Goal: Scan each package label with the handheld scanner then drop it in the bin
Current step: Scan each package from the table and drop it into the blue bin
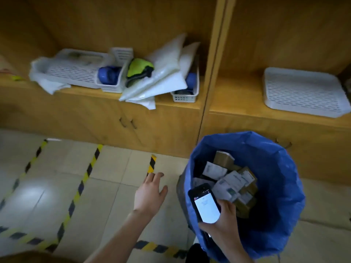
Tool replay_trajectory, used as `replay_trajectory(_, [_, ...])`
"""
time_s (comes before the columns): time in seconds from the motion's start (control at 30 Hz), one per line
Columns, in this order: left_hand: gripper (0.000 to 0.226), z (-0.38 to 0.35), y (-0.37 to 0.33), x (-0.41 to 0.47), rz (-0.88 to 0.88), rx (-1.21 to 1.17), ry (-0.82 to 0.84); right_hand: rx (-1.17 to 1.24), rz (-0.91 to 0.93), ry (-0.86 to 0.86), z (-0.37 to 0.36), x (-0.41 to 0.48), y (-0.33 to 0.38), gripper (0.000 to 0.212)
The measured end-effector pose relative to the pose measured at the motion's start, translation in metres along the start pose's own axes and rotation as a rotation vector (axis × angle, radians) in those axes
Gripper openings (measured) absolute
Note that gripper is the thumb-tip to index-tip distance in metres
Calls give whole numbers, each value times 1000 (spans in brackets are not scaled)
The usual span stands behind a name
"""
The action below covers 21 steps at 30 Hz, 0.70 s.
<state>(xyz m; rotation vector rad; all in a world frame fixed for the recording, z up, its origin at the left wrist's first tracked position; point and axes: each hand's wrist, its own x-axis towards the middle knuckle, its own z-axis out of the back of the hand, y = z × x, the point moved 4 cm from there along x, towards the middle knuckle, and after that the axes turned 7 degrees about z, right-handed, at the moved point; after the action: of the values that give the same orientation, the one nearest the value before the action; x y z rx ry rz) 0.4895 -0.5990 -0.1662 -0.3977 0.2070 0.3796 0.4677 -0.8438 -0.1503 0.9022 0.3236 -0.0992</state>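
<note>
Below the wooden shelving (218, 114), what surface is present? (Inspector)

Pale floor tiles (114, 196), marked with yellow-and-black hazard tape (89, 168). White slotted baskets (303, 92) and white bags (163, 73) sit on the shelf above closed cupboard doors. (Operator)

Locate the task items. (Inspector)

A bin (275, 186) lined with a blue bag stands on the floor against the cupboard. Brown packages (233, 179) with white labels lie piled inside it. The scanner (206, 205) is held over the near side of the bin mouth. (Operator)

Scanner orientation? (Inspector)

Its long axis runs away from the person, with the far end leaning slightly left. The screen faces up. (Operator)

Readable text? (Inspector)

None. The screen is lit white with a red bar at its top; its writing and the label print are too blurred to read. (Operator)

State of the fingers? (Inspector)

The right hand (226, 221) grips the scanner's near end, fingers curled round it. The left hand (152, 190) is over the floor, left of the bin, fingers straight and spread wide, holding nothing. (Operator)
</note>
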Motion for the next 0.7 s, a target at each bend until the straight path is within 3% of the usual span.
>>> replay_trajectory(0.2, [38,103,202,-138,318,-89,-217,-132,262,202,-118,-87,136,63])
replay_trajectory(0.4, [36,174,386,-328,736,-183,-430,-271,550,594,-270,-229,266,69])
replay_trajectory(0.57, [39,202,489,-480,1048,-285,-631,-348,708,946,-381,-337,346,70])
replay_trajectory(0.7, [37,197,533,-587,1254,-341,-755,-361,855,1158,-457,-412,378,57])
